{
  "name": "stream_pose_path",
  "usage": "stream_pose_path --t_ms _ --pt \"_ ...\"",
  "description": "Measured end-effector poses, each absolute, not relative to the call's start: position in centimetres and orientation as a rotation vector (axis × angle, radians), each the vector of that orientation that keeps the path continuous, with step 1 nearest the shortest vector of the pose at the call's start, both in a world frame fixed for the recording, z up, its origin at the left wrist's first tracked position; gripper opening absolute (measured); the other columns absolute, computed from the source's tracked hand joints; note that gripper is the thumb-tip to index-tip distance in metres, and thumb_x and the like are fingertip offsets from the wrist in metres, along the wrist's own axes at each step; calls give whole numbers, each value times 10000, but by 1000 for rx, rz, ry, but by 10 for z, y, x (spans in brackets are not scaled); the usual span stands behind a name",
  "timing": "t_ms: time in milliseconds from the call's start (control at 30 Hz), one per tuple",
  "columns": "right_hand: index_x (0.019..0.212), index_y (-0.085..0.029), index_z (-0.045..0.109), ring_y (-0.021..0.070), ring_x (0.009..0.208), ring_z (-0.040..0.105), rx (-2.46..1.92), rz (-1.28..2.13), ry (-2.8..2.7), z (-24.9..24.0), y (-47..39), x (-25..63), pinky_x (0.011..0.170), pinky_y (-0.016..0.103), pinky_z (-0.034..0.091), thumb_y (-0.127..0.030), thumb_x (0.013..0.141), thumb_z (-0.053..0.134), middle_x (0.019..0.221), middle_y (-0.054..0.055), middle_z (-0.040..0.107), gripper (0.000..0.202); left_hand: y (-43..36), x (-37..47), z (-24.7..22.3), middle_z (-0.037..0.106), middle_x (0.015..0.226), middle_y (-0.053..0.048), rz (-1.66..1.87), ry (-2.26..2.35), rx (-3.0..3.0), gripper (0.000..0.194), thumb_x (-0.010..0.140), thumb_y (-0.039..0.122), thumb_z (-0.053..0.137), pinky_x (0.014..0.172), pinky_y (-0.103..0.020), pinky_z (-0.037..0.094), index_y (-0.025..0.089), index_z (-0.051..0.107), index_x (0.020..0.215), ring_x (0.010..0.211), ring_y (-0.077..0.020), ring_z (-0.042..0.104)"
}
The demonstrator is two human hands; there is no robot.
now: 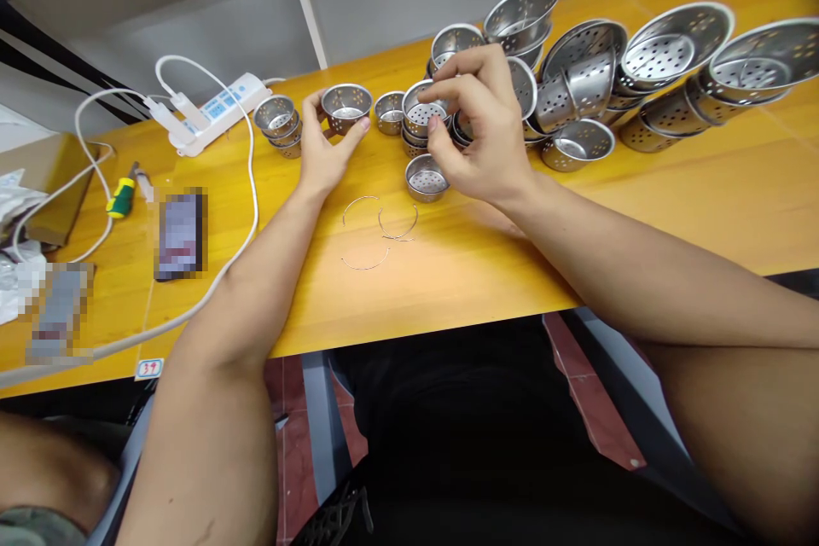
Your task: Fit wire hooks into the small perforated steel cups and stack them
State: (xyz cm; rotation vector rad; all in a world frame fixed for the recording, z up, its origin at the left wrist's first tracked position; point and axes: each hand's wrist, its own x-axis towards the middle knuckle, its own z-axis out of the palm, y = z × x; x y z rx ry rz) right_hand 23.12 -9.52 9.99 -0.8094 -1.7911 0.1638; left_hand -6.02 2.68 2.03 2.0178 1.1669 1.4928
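Observation:
My left hand (326, 149) grips a small perforated metal cup (347, 108) by its side, thumb at the near rim. In front of a stack of similar cups (417, 113), my right hand (477, 124) is raised with curled fingers and a gap between thumb and fingertips. Its fingertips overlap the stack's top cup in view; I cannot tell whether they touch it. A low perforated cup (427, 177) stands just below that stack, and another small cup (389, 113) sits between my hands. Several thin curved wires (364, 267) lie on the table nearer to me.
Larger perforated metal cups (678, 43) stand stacked at the right. On the left are a small cup stack (276, 121), a white power strip (221, 111) with cables, a green-yellow screwdriver (120, 198) and a blurred phone-like object (180, 235). Another person's limb (57, 461) shows at lower left.

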Motion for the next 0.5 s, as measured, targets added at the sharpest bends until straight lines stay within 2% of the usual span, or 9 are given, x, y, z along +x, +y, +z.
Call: stream_pose_path --t_ms 133,300,500 --pt "1200 -389 815 447 1322 688 -807 190 -1779 98 -93 231 1082 694 673 -633 1058 777 1372 151 740 285 28 -60 17 661 1513 -120 1528 1268 1853 1060 646 1034 921 1268 -611 605 394 659 1449 1375 -353 687" --pt "1178 -379 810 430 1249 709 -804 191 -1774 93 -88 232 1075 658 679 -674 1029 812 1308 146 755 330 29 -46 9 748 1466 -107 1463 1176 1782 1090 521 1012 999 1244 -631 645 369 713 1354 1366 -364 714" --pt "1174 -367 799 411 1236 724 -795 170 -1801 93 -87 231 1102 652 668 -665 1082 749 1244 135 764 316 40 -37 7 825 1408 -71 1457 1112 1742 1059 506 992 1022 1172 -617 697 370 718 1307 1133 -303 805"
